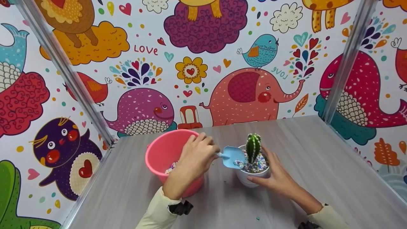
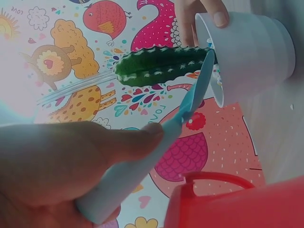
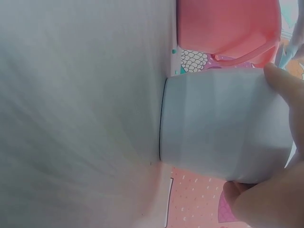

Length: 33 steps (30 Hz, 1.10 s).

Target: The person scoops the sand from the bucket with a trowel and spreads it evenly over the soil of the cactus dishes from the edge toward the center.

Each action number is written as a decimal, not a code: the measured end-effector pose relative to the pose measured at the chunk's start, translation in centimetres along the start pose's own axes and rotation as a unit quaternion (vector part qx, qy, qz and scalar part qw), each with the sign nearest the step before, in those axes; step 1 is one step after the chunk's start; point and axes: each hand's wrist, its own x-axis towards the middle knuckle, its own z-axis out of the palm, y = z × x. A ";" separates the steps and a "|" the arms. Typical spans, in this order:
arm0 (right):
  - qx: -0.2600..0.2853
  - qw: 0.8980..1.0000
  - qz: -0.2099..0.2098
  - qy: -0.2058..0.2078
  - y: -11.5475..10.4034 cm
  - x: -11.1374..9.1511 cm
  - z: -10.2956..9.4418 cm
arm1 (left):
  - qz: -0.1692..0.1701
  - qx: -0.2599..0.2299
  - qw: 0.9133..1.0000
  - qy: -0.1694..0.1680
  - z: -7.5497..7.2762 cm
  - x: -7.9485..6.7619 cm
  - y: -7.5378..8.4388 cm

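In the head view my left hand (image 1: 194,156) grips the handle of a light blue toy shovel (image 1: 231,154). A few coloured pebbles lie on its blade, which meets the left rim of a white pot (image 1: 251,180). A ribbed green cactus (image 1: 253,147) stands in the pot, ringed by small multicoloured pebbles (image 1: 261,163). My right hand (image 1: 279,176) holds the pot from the right, thumb at the front and fingers behind. The right wrist view shows the pot (image 3: 223,121) standing upright on the table. In the left wrist view, the thumb presses along the shovel handle (image 2: 128,175).
A pink bucket (image 1: 159,149) with more pebbles inside (image 1: 171,167) stands left of the pot, partly behind my left forearm. A small green bit (image 1: 258,218) lies on the grey wood-look table (image 1: 127,190). Cartoon-printed panels with metal posts (image 1: 345,63) enclose the back and sides.
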 end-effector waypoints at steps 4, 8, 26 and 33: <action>0.000 1.000 0.004 -0.001 -0.1 0.0 0.1 | -0.001 0.024 0.999 0.026 0.2 0.1 -0.1; -0.002 1.000 0.011 -0.003 -0.1 0.0 0.1 | -0.001 0.041 0.998 0.052 0.5 0.1 -0.2; 0.005 1.000 0.001 0.004 0.1 0.0 0.0 | 0.033 0.141 0.979 0.142 2.3 0.6 0.3; 0.001 1.000 0.010 -0.002 0.0 0.0 -0.1 | 0.040 0.143 0.978 0.149 2.3 0.5 0.3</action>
